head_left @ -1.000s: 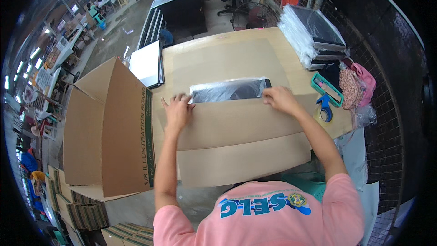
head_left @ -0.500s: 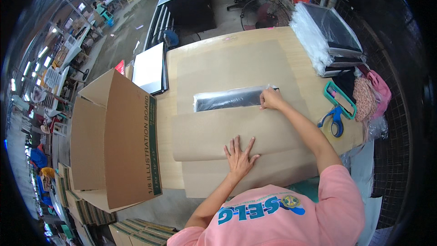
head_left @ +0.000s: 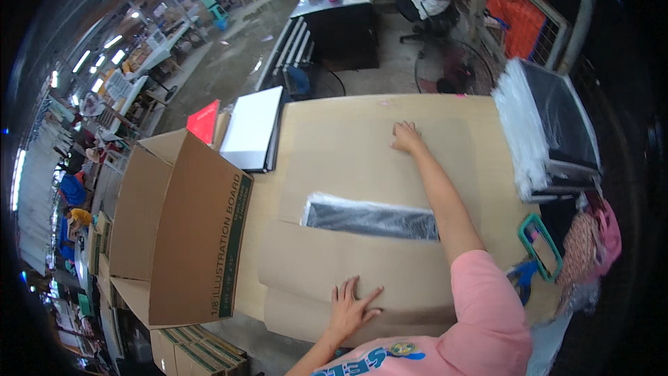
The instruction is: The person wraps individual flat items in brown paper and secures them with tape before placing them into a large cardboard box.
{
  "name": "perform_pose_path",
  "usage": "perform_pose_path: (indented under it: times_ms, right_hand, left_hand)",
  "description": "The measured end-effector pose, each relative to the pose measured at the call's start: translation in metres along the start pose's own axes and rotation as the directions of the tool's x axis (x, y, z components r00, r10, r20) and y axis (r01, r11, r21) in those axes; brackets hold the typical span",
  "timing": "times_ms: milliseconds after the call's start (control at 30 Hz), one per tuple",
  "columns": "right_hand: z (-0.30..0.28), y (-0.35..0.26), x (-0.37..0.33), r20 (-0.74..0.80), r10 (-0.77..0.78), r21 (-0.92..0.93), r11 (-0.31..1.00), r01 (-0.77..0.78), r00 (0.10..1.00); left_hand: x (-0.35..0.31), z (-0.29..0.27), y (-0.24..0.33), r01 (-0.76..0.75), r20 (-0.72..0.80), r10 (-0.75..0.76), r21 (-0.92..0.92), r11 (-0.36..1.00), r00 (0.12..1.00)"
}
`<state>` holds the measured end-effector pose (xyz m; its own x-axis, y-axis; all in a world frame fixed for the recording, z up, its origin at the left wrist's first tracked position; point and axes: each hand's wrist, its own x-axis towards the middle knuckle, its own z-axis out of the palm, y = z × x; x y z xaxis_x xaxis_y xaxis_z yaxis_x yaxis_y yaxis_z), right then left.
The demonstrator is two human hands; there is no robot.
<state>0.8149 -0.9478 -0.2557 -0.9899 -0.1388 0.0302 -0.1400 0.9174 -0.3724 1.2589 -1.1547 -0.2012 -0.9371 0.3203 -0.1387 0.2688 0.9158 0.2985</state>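
My left hand (head_left: 353, 310) lies flat with spread fingers on the near, folded-over part of a large sheet of brown paper (head_left: 334, 160). My right hand (head_left: 406, 137) is stretched far forward over the same sheet, close to its far edge, fingers slightly bent and apart, nothing seen in them. Between the hands a flat black item in clear plastic (head_left: 369, 220) shows as a strip. Its near part is hidden under the paper fold, and my right forearm passes over its right end.
An open cardboard box (head_left: 191, 237) stands at the left beside white-topped boards (head_left: 252, 129) and a red item (head_left: 203, 122). At the right are stacked plastic-wrapped black items (head_left: 557, 122), a teal basket (head_left: 541, 247), a blue tape dispenser (head_left: 522, 278) and cloth bags (head_left: 581, 244).
My right hand has left the plastic-wrapped item and moved forward to the far part of the paper. The left hand stays flat on the fold. The whole view has shifted.
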Motion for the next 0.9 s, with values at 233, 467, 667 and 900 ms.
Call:
perform_pose_path:
  times_ms: [233, 467, 667, 900]
  right_hand:
    - [-0.003, -0.01, 0.068, 0.472, 0.002, -0.144, 0.987, 0.075, 0.882]
    - [-0.065, -0.041, 0.026, 0.285, -0.297, -0.061, 0.943, 0.326, 0.912]
    - [-0.144, -0.15, -0.16, 0.076, -0.496, -0.164, 0.849, 0.502, 0.865]
    - [-0.019, -0.163, -0.356, -0.034, -0.315, -0.094, 0.946, 0.311, 0.948]
  left_hand:
    - [0.001, -0.003, 0.0, 0.015, 0.004, -0.015, 0.004, 1.0, 1.0]
    - [0.0, 0.005, -0.002, 0.045, -0.094, -0.04, 0.049, 0.998, 0.995]
    - [-0.003, 0.034, -0.013, 0.174, -0.144, -0.184, -0.078, 0.982, 0.972]
    - [0.004, 0.028, -0.015, 0.225, -0.18, -0.24, -0.1, 0.969, 0.954]
